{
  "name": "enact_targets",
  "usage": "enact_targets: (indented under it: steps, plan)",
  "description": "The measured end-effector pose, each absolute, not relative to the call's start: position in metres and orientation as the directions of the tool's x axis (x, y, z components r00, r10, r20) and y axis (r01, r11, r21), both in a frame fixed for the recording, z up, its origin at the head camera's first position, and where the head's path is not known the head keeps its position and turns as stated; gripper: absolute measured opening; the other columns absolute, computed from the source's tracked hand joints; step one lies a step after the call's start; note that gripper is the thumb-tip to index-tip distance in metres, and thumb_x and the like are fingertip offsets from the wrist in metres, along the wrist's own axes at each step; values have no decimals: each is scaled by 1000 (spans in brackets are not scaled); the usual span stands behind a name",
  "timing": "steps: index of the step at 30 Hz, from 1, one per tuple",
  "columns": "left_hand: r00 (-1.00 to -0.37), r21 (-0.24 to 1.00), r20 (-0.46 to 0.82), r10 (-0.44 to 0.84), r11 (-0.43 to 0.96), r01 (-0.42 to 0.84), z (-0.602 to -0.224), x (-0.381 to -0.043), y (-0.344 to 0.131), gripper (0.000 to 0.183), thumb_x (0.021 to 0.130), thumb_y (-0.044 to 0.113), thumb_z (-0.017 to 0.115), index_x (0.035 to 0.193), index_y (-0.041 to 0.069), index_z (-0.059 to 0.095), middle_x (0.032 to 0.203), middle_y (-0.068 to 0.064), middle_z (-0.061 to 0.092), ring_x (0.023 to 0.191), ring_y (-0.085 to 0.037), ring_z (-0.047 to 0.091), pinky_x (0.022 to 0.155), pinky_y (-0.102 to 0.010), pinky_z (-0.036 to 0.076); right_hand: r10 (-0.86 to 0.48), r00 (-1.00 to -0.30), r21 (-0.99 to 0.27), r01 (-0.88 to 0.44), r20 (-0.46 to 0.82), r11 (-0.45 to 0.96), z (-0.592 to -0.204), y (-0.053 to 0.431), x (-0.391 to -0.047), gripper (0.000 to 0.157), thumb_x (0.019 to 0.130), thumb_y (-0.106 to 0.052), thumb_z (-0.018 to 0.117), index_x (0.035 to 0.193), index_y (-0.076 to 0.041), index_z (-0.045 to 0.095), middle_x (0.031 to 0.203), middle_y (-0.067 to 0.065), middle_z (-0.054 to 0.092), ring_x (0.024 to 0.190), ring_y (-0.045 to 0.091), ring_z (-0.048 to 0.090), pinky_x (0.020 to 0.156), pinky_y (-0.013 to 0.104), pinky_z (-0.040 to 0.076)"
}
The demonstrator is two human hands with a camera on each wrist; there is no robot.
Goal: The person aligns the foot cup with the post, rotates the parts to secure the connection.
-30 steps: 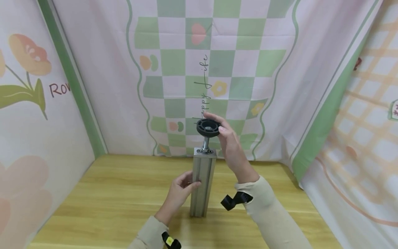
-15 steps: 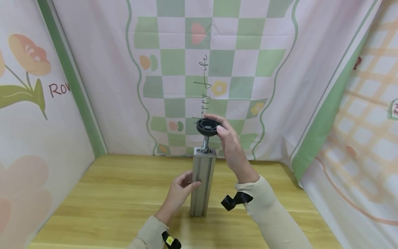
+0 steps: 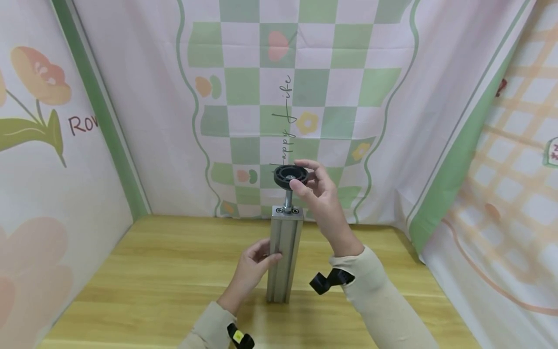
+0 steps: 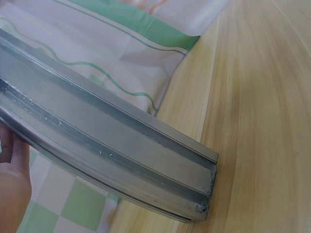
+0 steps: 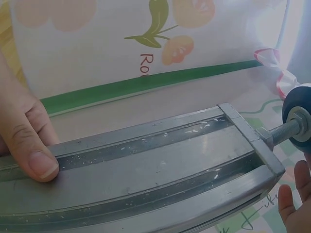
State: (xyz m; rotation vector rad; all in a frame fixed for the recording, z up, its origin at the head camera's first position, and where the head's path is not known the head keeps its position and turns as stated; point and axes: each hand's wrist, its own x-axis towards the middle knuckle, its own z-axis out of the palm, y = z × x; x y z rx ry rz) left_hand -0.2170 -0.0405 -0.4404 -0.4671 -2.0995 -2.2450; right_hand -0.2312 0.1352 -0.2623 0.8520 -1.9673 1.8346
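Observation:
An aluminium profile (image 3: pixel 285 259) stands upright on the wooden table, with grooves down its sides. From its end plate (image 3: pixel 287 213) rises a threaded bolt (image 3: pixel 288 198) with a nut, topped by a round black levelling foot (image 3: pixel 290 177). My left hand (image 3: pixel 253 264) grips the profile at mid-height from the left, its thumb across the front face; that thumb (image 5: pixel 43 162) also shows in the right wrist view. On the right side of the foot, my right hand (image 3: pixel 324 206) pinches the rim with thumb in front and fingers behind. The left wrist view shows the profile's lower end (image 4: pixel 201 189) meeting the table.
A wood-grain table (image 3: pixel 174 271) spreads around the profile. Patterned cloth (image 3: pixel 244 87) hangs behind it and on both sides. Both wrists carry black straps, the right one with a black device (image 3: pixel 331 281).
My right thumb has slid leftward across the front of the foot's rim, while the fingers behind moved right. The left hand and the profile stay in place.

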Motion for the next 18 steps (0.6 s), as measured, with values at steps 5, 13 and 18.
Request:
enact_targets:
  steps: [5,13,18]
  plan:
    - [-955,970,237,182,-93,223,-440,-217,-40,43,88,23,80,126,9,66,106,-9,66,98,-22,61,83,-27,54,-204,-727,-734,-677,656,54,-261,135,-232,58,92,-45,72,139,-16,55,132,7,41,102,29,47,86,32,43]
    - [-956,971,232,182,-98,217,-441,-218,-41,43,88,25,80,126,9,66,107,-9,66,99,-22,62,84,-28,54,-226,-688,-694,-717,690,67,-262,135,-235,54,101,-44,52,142,-9,54,135,6,38,118,24,44,99,44,35]
    - [-955,971,235,180,-82,223,-442,-219,-41,44,88,25,80,127,10,66,106,-9,66,99,-23,62,84,-28,54,-311,-649,-700,-710,694,-79,-262,134,-237,55,103,-24,26,150,-1,41,155,11,34,143,22,29,118,48,17]
